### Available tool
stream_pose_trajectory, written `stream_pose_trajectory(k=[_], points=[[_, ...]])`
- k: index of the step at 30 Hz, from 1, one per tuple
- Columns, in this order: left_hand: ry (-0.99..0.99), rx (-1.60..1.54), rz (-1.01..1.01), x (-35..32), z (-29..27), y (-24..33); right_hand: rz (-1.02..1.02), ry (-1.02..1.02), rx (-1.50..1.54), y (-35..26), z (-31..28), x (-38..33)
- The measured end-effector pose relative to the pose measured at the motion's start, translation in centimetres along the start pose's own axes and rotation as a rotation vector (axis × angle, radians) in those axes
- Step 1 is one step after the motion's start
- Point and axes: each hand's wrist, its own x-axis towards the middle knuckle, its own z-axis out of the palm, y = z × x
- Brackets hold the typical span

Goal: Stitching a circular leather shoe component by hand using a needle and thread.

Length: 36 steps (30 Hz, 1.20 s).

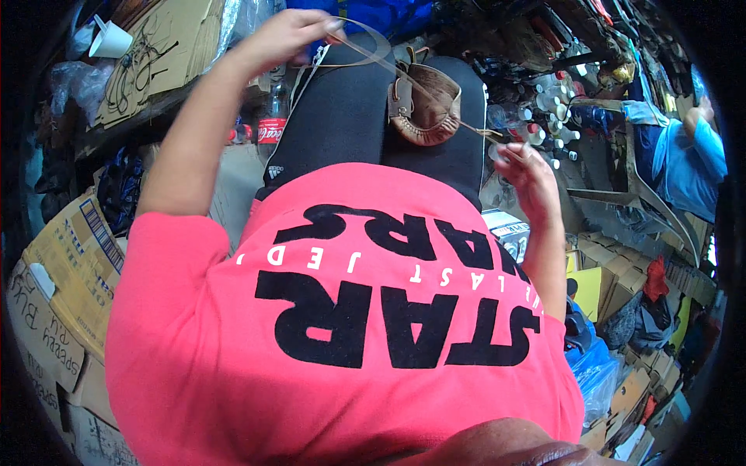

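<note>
your bright pink printed t-shirt (350, 326) fills the lower view, with black trousers (350, 116) above it. the brown leather shoe upper (423, 105) rests on your right thigh, long axis running away from you, stitched curved edge nearest you. stitching appears partly done. your left hand (291, 35) is pinched closed on the taut pale thread (365, 48); your right hand (524, 171) pinches its far end, possibly with a needle; i cannot tell.
</note>
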Motion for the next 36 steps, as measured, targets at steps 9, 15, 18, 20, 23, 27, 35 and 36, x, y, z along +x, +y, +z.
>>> stream_pose_trajectory(k=[9,15,18,20,23,27,35,36], points=[[0.019,0.146,0.42,1.2,4.3,4.5,-0.236,-0.099,-0.655,-7.1,6.0,1.9],[-0.248,0.281,0.481,5.5,12.6,5.0,-0.126,-0.385,-1.073,-6.6,10.0,3.8],[-0.268,0.275,0.45,6.0,12.8,4.8,-0.171,-0.365,-0.995,-7.3,9.2,1.7],[-0.316,0.211,0.398,6.1,12.6,4.8,-0.183,-0.272,-0.858,-8.4,7.2,-0.5],[-0.523,-0.15,0.37,6.9,11.9,4.4,-0.15,-0.152,-0.675,-8.5,6.8,-2.0],[-0.59,-0.212,0.178,7.1,11.8,4.5,-0.407,-0.073,-0.875,-6.2,8.4,-0.7],[-0.635,-0.236,0.19,6.7,11.0,4.4,-0.363,-0.068,-1.1,-6.4,10.1,1.1],[-0.621,-0.197,0.197,6.7,11.0,4.5,-0.35,-0.065,-1.104,-6.7,10.2,1.2]])
